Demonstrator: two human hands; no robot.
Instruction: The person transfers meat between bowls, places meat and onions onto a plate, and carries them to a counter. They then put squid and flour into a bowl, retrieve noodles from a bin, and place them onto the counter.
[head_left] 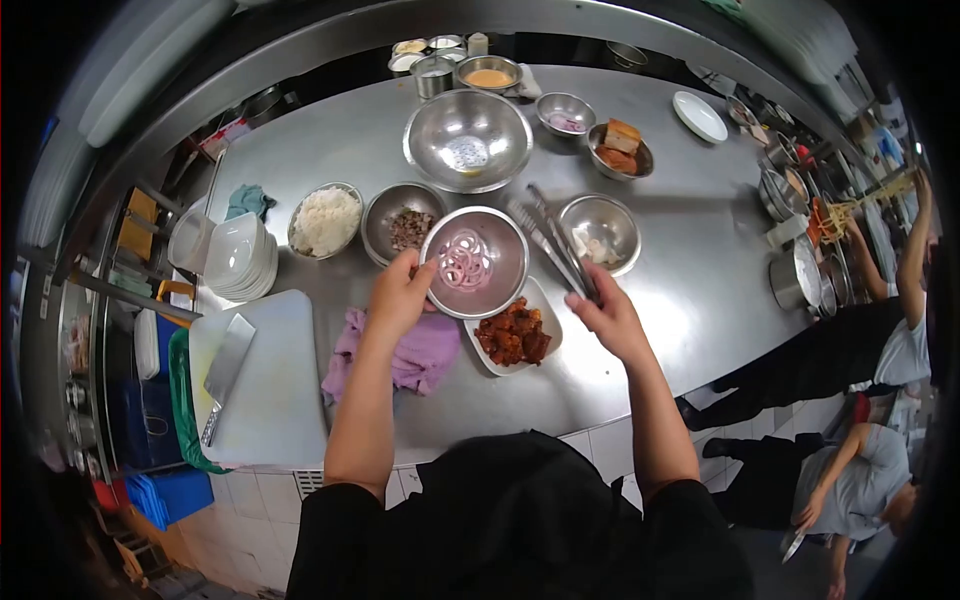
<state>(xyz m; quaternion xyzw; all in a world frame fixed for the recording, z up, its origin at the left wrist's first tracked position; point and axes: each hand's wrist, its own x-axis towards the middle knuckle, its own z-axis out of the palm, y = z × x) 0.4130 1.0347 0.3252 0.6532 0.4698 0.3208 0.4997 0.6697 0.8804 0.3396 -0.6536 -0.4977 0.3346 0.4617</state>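
Head view: a person's two bare hands work over a steel table (670, 290).
Left hand (402, 297): fingers and thumb close on the near left rim of a steel onion bowl (510, 245), tilted toward the person, with sliced onion rings (466, 262) inside.
Right hand (610, 318): a narrow grip on metal tongs (548, 247), whose two arms spread apart toward the far left.
Onion bowl's place: mid-table, overlapping the far left corner of a white dish (555, 335) of browned meat; whether they touch, I cannot tell.
Far side: the large mixing bowl (425, 140) stands beyond the onion bowl; a smaller steel bowl (625, 222) with pale pieces sits right of the tongs.
Near left: a purple cloth (425, 350) lies beside the cutting board (270, 400), which reaches the near edge.
Open room: a broad stretch of steel runs from the right hand toward the table's right edge.
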